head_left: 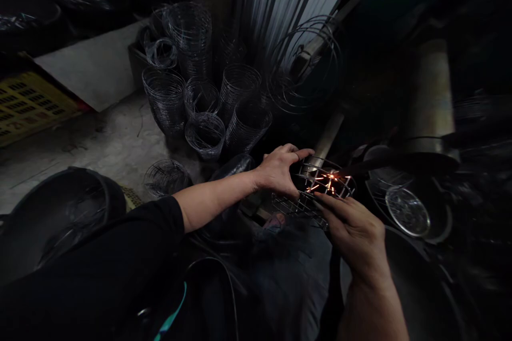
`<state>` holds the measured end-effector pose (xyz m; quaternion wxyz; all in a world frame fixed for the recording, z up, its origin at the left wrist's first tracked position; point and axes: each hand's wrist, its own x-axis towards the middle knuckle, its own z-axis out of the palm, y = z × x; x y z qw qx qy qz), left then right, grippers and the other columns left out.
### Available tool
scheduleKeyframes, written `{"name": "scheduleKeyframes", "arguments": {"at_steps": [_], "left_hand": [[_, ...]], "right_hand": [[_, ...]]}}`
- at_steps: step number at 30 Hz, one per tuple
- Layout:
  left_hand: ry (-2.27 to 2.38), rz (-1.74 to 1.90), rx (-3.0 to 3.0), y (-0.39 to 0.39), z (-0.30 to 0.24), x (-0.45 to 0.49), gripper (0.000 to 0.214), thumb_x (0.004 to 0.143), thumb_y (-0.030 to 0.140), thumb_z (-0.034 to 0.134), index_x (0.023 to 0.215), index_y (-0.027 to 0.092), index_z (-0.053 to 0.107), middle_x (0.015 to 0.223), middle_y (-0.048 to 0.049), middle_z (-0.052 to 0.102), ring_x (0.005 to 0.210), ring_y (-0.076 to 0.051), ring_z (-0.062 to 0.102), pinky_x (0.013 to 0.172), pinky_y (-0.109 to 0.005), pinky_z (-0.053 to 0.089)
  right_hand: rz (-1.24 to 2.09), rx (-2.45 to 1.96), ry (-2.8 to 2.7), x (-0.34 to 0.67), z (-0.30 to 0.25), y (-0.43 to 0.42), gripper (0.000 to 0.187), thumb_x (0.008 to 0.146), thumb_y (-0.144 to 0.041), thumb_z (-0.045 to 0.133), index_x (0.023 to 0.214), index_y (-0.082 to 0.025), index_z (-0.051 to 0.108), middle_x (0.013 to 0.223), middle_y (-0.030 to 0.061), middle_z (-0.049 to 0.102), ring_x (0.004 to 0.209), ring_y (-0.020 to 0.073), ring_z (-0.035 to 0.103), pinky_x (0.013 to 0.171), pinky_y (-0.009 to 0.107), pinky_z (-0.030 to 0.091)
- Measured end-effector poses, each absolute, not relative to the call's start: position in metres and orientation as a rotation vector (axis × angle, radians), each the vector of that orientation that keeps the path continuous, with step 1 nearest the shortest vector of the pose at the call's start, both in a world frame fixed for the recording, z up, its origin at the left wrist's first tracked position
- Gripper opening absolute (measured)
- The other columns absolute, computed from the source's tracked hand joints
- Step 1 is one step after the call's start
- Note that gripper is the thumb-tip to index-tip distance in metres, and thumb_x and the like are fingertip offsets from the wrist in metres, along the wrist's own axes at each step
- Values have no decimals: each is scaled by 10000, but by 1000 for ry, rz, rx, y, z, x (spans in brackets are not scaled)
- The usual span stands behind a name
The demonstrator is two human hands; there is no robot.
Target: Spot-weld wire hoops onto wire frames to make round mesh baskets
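A wire basket [290, 205] of thin metal rods is held between my two hands at right of centre in the head view. My left hand [278, 170] grips its left side, thumb and forefinger spread around the rim. My right hand [356, 226] is closed on the near right side, fingers along the wires. Orange sparks [330, 177] burst inside the basket, between my hands. A pale metal bar [330, 133] reaches down to the basket from behind, and a dark arm meets the sparks from the right. The exact contact point is hidden by glare.
Stacks of wire rings [164, 98] stand beyond my left arm, with one loose ring bundle [168, 177] nearer. Large wire hoops [306, 64] hang behind. A dark tub [108, 192] and yellow crate [36, 101] are left. A thick metal cylinder [432, 90] rises at right.
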<state>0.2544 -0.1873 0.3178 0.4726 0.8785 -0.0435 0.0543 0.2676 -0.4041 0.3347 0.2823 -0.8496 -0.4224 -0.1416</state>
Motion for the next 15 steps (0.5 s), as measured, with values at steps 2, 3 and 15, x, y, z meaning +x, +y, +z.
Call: {"name": "scheduleKeyframes", "arguments": {"at_steps": [2, 3, 15], "left_hand": [[-113, 139, 2155, -187, 317, 255, 1015, 421, 331, 831, 1373, 263, 487, 1203, -68, 505, 1166, -298, 500, 992, -472, 464], [-120, 143, 2155, -186, 317, 256, 1006, 428, 336, 827, 1373, 258, 490, 1201, -69, 505, 1165, -297, 502, 994, -468, 463], [-53, 26, 2143, -183, 328, 264, 1030, 425, 312, 816, 1395, 244, 476, 1252, -81, 485, 1208, -308, 488, 1005, -457, 467]], "right_hand": [[-348, -2273, -1086, 267, 333, -403, 178, 881, -306, 625, 967, -219, 755, 817, 36, 726, 728, 172, 664, 673, 290, 518], [-326, -2282, -1061, 267, 333, -403, 187, 882, -324, 622, 962, -221, 757, 804, 36, 723, 715, 171, 660, 659, 289, 516], [-336, -2298, -996, 276, 338, -397, 211, 873, -347, 605, 913, -214, 763, 816, 48, 729, 708, 178, 666, 664, 301, 518]]}}
